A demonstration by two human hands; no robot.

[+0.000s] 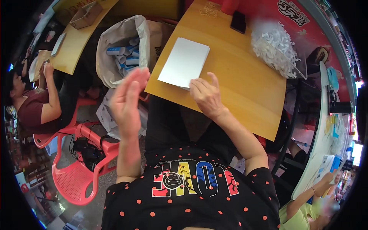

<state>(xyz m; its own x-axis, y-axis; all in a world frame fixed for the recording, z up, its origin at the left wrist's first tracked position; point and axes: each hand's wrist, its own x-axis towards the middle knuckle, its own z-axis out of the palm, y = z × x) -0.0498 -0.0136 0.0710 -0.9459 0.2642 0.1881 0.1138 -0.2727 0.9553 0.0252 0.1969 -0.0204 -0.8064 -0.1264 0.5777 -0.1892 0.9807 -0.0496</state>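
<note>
A stack of white paper sheets (184, 59) lies at the near left part of the wooden table. At its near right corner is my right hand (207, 94), its fingertips bent together on the paper's edge and one finger sticking out apart. The thumb's grip there is partly hidden. My left hand (131, 97) is raised off the table's left edge, blurred by motion, fingers stretched out and holding nothing. Beside it stands a large white sack (103, 63) with several blue-and-white paper tubes (132, 60) inside.
On the wooden table (237, 84), a clear bin (301, 69) of white curled pieces (274, 48) stands far right, near a black phone (238, 22) and rubber bands (211, 9). A red chair (74, 180) holding black cables stands left. Other people sit left and at lower right.
</note>
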